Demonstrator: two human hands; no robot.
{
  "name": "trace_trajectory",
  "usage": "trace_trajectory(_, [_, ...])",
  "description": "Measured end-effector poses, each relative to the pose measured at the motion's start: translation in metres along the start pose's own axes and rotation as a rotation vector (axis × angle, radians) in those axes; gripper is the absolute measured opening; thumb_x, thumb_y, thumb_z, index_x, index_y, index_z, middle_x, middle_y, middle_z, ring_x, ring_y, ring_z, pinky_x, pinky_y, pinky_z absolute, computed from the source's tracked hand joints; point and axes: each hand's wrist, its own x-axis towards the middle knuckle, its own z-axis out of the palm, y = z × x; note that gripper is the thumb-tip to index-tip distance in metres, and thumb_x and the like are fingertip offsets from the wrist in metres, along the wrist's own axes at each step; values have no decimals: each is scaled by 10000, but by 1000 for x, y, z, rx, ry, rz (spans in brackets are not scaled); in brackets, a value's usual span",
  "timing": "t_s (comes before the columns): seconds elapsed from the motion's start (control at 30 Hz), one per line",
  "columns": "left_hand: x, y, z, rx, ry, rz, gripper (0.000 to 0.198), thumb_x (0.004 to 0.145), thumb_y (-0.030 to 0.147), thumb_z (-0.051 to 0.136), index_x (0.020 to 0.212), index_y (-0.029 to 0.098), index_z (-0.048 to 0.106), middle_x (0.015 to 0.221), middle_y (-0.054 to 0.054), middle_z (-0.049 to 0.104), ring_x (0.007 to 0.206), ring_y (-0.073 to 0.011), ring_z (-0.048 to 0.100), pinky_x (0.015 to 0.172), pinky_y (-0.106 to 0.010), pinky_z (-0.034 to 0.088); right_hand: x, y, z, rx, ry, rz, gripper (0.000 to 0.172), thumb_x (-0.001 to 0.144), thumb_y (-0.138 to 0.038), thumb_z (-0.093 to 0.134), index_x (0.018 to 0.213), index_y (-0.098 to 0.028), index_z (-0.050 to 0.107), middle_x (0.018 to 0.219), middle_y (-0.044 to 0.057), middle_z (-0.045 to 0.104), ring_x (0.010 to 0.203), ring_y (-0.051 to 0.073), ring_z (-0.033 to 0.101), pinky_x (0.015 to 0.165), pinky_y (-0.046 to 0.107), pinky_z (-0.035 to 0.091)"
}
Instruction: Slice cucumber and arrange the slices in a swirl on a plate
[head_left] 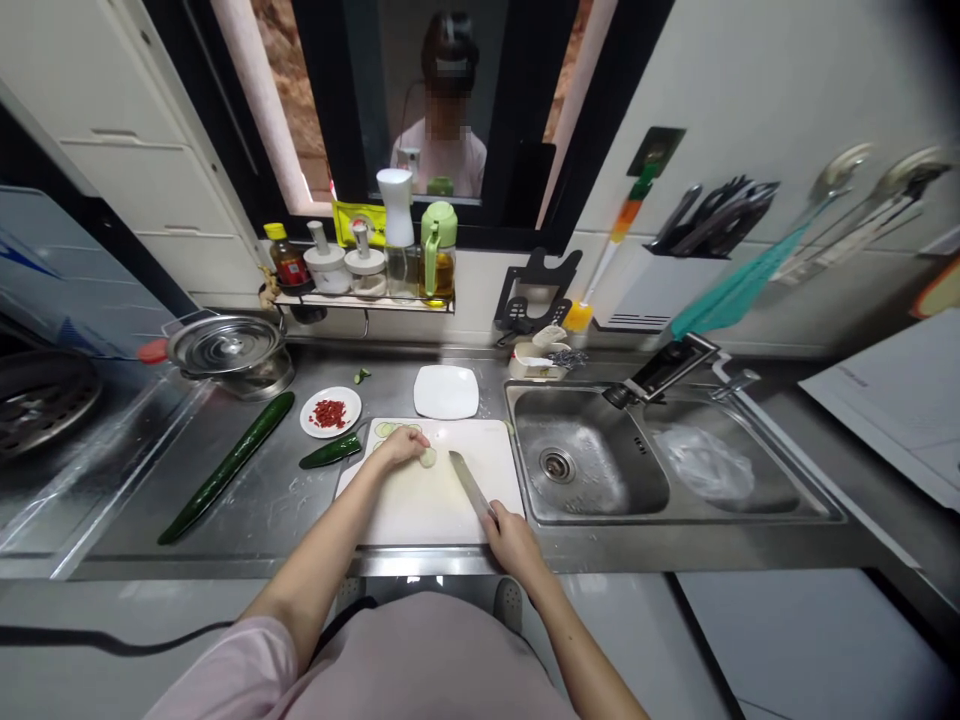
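My right hand (511,540) is wrapped round the handle of a kitchen knife (470,486), its blade pointing away from me over the white cutting board (435,515). At the far left part of the board, my left hand (402,447) pinches a pale cucumber slice (428,457) between its fingertips. Several thin cucumber slices (386,429) lie along the board's upper left edge, partly behind that hand. A cut length of cucumber (330,451) rests on the counter just left of the board. Farther left lies a long whole cucumber (229,468).
Behind the board sits a white square plate (445,391). A round plate (308,427) with chopped red pieces stands left of it, near small green scraps (361,376). A steel pot (259,372) is at back left. Right of the board is a double sink (600,490) with a faucet (660,370).
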Motion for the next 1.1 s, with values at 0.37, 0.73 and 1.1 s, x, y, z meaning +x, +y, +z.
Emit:
trace_trajectory(0.37, [-13, 7, -3, 224, 127, -23, 199, 760, 162, 543, 875, 214, 697, 972, -46, 710, 918, -203, 619, 769, -282, 445, 7, -25, -12, -79, -80, -55, 285, 969, -287, 304, 1106, -203, 538, 988, 109, 688, 940, 214, 638, 728, 278, 364])
trace_trajectory(0.73, [-17, 8, 6, 325, 191, -121, 151, 754, 183, 562, 823, 247, 681, 958, -30, 717, 908, -206, 629, 723, -276, 429, 12, -43, -2, -55, -97, -82, 279, 941, -230, 317, 1085, -179, 551, 971, 131, 686, 940, 237, 642, 732, 304, 395])
trace_trajectory(1.1, [-17, 8, 4, 364, 180, -136, 151, 765, 210, 556, 831, 268, 678, 989, -31, 711, 921, -223, 627, 717, -293, 426, 15, -61, -11, -127, -174, -85, 360, 875, -83, 343, 1183, -133, 522, 1017, 184, 678, 992, 261, 643, 725, 315, 432])
